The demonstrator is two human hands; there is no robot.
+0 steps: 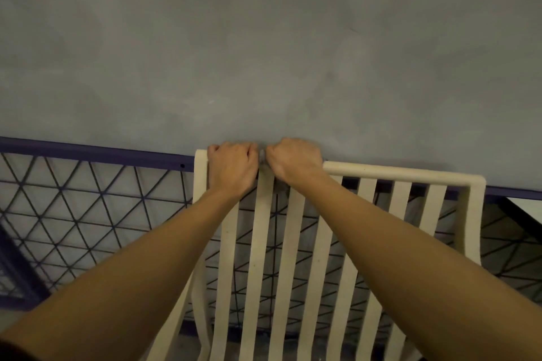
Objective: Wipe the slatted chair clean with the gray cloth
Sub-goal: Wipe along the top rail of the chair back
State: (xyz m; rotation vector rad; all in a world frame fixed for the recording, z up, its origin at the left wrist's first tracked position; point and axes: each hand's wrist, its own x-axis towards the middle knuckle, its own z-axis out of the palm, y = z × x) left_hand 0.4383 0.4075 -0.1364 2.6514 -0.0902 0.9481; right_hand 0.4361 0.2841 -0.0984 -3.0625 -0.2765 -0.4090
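A cream slatted chair stands in front of me, its backrest top rail running from centre left to the right. My left hand and my right hand are both clenched over the left part of that rail, close together. A small bit of gray cloth shows in the gap between the two fists; the rest of it is hidden under the hands. Both forearms stretch up from the bottom corners across the vertical slats.
A dark purple railing with triangular wire mesh runs right behind the chair. Beyond it is a plain gray wall. A dark post stands at the lower left.
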